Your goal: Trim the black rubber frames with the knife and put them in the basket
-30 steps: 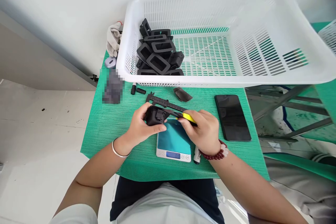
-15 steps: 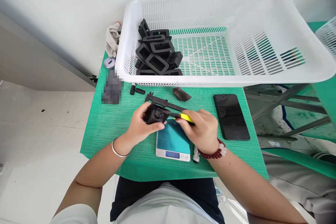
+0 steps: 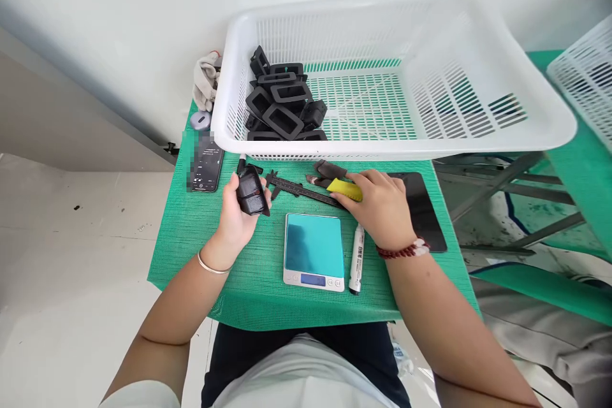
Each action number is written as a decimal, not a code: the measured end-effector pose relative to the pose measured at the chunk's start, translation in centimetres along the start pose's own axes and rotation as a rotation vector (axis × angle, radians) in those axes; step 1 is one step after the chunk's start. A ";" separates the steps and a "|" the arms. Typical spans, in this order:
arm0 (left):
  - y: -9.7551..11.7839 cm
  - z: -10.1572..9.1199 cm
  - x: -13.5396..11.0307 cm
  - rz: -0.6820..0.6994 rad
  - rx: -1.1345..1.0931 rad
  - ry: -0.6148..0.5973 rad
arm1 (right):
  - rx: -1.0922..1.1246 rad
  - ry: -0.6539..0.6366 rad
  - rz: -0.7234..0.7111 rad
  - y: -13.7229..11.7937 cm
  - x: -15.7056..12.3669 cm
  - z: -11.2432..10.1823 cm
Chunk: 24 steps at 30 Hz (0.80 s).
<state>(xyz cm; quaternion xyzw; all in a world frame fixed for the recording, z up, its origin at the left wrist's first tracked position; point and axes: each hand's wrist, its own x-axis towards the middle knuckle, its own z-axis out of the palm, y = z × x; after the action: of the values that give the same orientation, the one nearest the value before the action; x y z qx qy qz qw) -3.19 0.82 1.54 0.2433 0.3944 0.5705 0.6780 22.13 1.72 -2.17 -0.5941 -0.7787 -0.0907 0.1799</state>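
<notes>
My left hand is closed around a black plastic part, holding it above the left side of the table. In my right hand is a yellow utility knife, low over the table and pointing left. Its tip lies by a dark curved piece. Between the two hands rests a black caliper, partly covered at its right end. A digital scale with a blue-green plate sits nearer my body, a white marker beside it.
A large white basket at the back holds several black frame-like parts on its left side. One phone lies behind my right hand, another at the left edge. A glove and a small lilac case are beside the basket.
My hands have moved apart. The left has carried the black part leftward and turned it; the right has taken the knife off the part, away to the right and down toward the table.
</notes>
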 end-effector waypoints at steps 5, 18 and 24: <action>0.2 -0.4 0.6 0.046 -0.112 -0.002 | 0.074 0.084 -0.022 -1.3 0.3 -0.2; 2.3 -1.7 1.3 0.101 -0.084 0.061 | 0.091 -0.063 -0.323 -1.4 0.8 -0.5; 3.3 -2.4 1.4 0.041 0.021 0.148 | 0.057 0.093 -0.260 -1.2 0.7 -1.0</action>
<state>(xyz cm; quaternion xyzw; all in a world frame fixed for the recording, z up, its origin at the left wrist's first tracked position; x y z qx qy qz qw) -7.05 2.62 2.43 0.2154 0.4443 0.5967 0.6326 21.03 1.67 -0.93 -0.4780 -0.8422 -0.1184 0.2193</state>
